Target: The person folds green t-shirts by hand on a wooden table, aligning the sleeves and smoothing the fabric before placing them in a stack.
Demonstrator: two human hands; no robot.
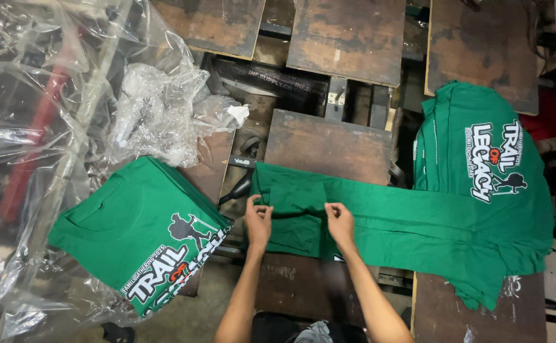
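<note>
Item: one green shirt (379,219), laid lengthwise across a worn wooden platen (329,146), its far end draped over a stack of printed green shirts (481,159) to the right. Left hand (259,219) and right hand (340,221) each pinch a fold of the cloth at its near edge, fingers closed on the fabric, apparently to keep it flat and taut. Also present: a second printed pile (138,235) at left, resting on crumpled clear plastic wrap (157,108), perhaps opened packaging.

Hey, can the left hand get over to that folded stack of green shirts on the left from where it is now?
Probably yes. The left hand pinches the spread green shirt, and the folded stack lies just beside it with nothing between; it would have to let go of the fabric first.
</note>
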